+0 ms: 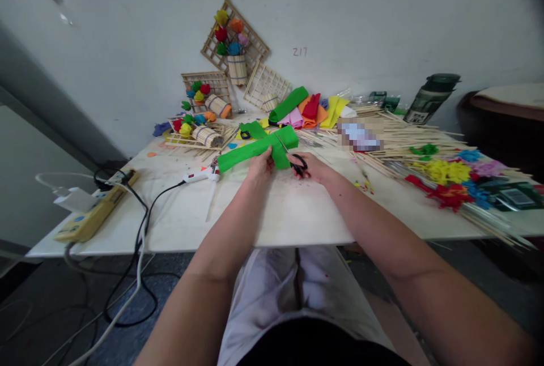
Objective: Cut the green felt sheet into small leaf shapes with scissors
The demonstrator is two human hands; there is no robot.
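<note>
My left hand (260,165) is closed on a long folded strip of bright green crepe paper or felt (242,153), which reaches to the left above the table. Black-handled scissors (300,165) are in my right hand (312,169), fingers wrapped round the loops. Their blades lie across the green strip, close to its right end, where a green flap hangs down between my hands. Whether the blades are apart is too small to tell. Just below the strip's left end, a white glue gun (199,175) rests on the table.
Bamboo lattice pieces with coloured flowers (236,32) lean against the wall. Folded coloured sheets (312,110) and many bamboo sticks (395,133) lie behind and right. Bright paper flowers (446,176) are at right, near a dark bottle (431,99). A power strip (96,207) with cables occupies the left edge.
</note>
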